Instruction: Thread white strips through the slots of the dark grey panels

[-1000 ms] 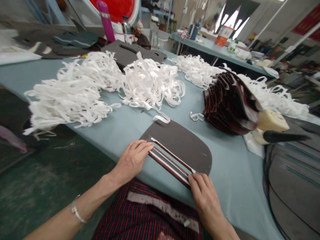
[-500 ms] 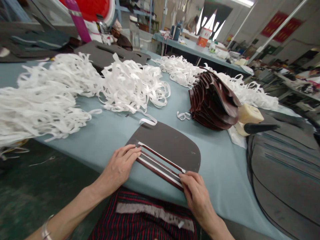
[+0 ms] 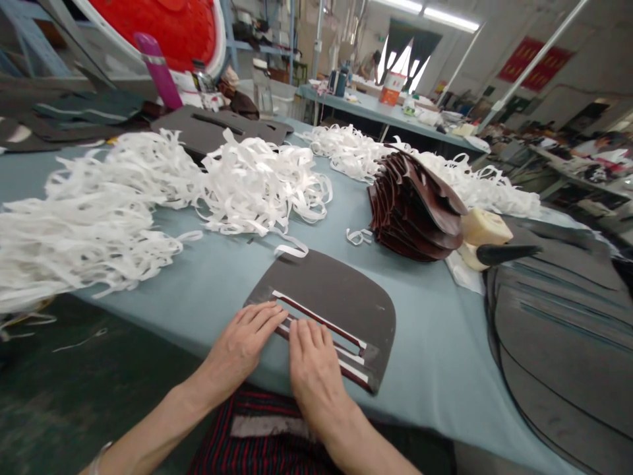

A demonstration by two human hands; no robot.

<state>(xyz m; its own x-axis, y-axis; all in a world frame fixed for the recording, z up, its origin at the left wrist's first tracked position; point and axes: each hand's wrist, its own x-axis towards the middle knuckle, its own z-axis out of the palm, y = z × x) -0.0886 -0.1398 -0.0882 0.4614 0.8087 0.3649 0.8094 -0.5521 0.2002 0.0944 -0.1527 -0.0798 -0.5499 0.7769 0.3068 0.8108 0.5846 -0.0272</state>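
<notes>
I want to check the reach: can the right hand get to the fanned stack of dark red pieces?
Probably yes. The right hand rests flat and open on the dark panel, and only bare table cloth lies between it and the stack of dark red pieces.

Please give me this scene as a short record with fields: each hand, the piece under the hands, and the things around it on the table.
left hand: open, flat, fingertips on the left end of the strips
right hand: open, palm down, over the middle of the strips
strips: white and dark red, lying along the panel
panel: dark brown, rounded far corners, at the table's near edge
around: white strip heaps behind; fanned brown leather stack to the right
</notes>
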